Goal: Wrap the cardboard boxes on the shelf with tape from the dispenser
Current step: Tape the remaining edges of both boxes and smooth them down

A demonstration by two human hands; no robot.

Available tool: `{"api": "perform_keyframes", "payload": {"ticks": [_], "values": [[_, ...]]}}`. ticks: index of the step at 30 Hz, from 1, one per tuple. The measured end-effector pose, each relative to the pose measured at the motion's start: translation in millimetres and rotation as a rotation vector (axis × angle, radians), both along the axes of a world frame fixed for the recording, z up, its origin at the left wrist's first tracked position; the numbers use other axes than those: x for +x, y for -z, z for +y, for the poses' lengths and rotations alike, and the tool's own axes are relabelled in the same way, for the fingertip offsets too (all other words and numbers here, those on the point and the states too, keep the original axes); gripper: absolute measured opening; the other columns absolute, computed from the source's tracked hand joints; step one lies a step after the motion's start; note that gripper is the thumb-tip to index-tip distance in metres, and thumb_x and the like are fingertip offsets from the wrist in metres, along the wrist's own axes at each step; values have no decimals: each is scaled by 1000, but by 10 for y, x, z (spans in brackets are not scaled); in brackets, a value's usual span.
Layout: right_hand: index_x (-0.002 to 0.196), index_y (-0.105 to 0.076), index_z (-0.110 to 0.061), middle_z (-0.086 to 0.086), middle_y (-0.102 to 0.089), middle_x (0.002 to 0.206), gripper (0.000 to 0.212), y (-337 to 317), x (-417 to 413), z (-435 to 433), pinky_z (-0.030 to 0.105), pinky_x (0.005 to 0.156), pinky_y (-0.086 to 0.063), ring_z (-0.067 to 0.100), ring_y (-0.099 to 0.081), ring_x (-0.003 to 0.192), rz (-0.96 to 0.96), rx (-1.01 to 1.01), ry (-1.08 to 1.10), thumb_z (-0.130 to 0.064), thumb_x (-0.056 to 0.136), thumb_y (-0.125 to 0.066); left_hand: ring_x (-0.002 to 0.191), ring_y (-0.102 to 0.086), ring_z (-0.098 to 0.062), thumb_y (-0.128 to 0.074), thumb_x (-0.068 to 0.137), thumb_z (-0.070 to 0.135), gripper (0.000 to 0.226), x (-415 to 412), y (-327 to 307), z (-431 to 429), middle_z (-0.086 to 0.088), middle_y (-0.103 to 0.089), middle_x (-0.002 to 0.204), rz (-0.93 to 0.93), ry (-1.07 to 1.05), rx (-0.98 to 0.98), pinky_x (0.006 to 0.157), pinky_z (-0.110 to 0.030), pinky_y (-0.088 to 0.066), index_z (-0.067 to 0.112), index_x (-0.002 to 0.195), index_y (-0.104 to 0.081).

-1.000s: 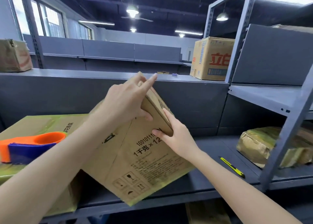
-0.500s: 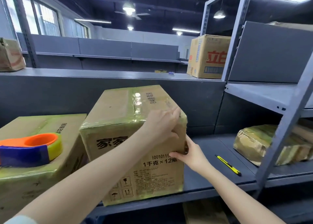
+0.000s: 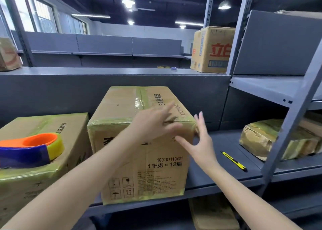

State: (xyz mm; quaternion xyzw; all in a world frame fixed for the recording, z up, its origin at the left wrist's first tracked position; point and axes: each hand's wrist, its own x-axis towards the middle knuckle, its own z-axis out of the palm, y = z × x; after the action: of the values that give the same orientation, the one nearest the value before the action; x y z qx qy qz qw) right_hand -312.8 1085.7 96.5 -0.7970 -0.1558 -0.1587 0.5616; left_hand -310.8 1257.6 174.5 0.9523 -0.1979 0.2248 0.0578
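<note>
Item 1, cardboard box (image 3: pixel 139 168): stands upright on the shelf (image 3: pixel 224 139), printed face toward us. Glossy tape already runs along its top seam and front edges.

Item 2, left hand (image 3: pixel 149 123): over the box's top front right corner, fingers stretched out and gripping nothing. It is blurred, so we cannot tell whether it touches the cardboard.

Item 3, right hand (image 3: pixel 202 144): just beside the box's right front corner, fingers spread wide and empty. We cannot confirm contact here either.

Item 4, tape dispenser (image 3: pixel 34 146): orange and blue, lying on top of the neighbouring taped box (image 3: pixel 52 128) to the left. It is well apart from both hands.

Step in hand, as we judge it: the box has been positioned and both hands are free of it, so no strip is being laid.

Next move, as we judge it: one hand must cross left to fetch the dispenser while the other steadies the box, then lead the tape onto a bare face.

Also on the shelf: a yellow utility knife (image 3: pixel 234 161) and a crumpled wrapped parcel (image 3: pixel 259 139) to the right. A printed carton (image 3: pixel 214 50) sits on the ledge above.
</note>
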Motion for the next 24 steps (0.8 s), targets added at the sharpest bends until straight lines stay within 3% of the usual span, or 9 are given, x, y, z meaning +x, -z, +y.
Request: {"api": "perform_keyframes", "payload": {"ticks": [3,5,9,12,16,17,19,21,24], "values": [[148,-16,-25,-17,-15,149,84,-244,-85,233,42,115,-16,-6,2,140,-490,-172,218,-56,82,-58,116,-54,-17,-36,95,52,60,24,-165,584,1,-54,134,114,-127,-194,95,-32,-44,29,148,-21],[142,-35,-12,0,-39,145,70,-375,-64,456,50,112,-20,5,-12,141,-744,-350,241,-49,85,-51,121,-51,-18,-38,97,42,52,70,-199,965,1,-49,140,191,-200,-265,100,-32,-37,29,146,-28],[136,-48,-17,3,-57,132,60,-490,-59,966,39,116,-15,17,-45,129,-551,-526,-10,-53,89,-37,132,-40,-22,-38,98,40,52,110,-100,1319,0,-46,142,295,-253,-301,113,-40,-21,28,147,-26],[128,-57,-23,0,-65,121,54,-395,-3,1190,40,108,-28,15,-57,117,-586,-658,71,-52,90,-32,142,-20,-20,-32,101,32,48,90,-61,1303,0,-35,149,372,-255,-250,115,-43,4,22,147,-26],[110,-70,-26,-3,-70,109,43,-299,87,1117,33,89,-45,13,-64,104,-681,-698,123,-48,91,-38,143,-16,-19,-26,102,30,45,25,-93,1190,-2,-25,154,405,-285,-172,114,-37,-7,20,145,-32],[109,-70,-27,-4,-70,110,42,-307,106,1043,32,89,-45,13,-64,104,-690,-672,88,-48,92,-38,137,-29,-22,-26,101,33,44,-12,-91,1129,-5,-33,150,382,-320,-132,111,-37,-20,18,141,-39],[109,-69,-30,-8,-69,111,46,-354,144,850,28,91,-42,9,-61,108,-676,-621,-11,-53,94,-33,105,-53,-26,-27,97,41,41,-140,-74,935,-8,-58,124,268,-403,-43,83,-34,-42,18,109,-58],[108,-69,-34,-14,-67,112,49,-401,213,584,24,95,-39,1,-57,111,-614,-547,-132,-56,95,-28,78,-50,-24,-27,93,45,42,-316,-70,672,-4,-61,89,117,-442,73,62,-29,-35,16,82,-56],[98,-70,-35,-18,-68,106,36,-471,364,191,29,102,-34,-6,-57,110,-418,-385,-229,-50,92,-39,57,-43,-18,-27,92,48,48,-531,-105,381,3,-46,61,-64,-396,181,49,-26,-22,17,70,-57]]}}
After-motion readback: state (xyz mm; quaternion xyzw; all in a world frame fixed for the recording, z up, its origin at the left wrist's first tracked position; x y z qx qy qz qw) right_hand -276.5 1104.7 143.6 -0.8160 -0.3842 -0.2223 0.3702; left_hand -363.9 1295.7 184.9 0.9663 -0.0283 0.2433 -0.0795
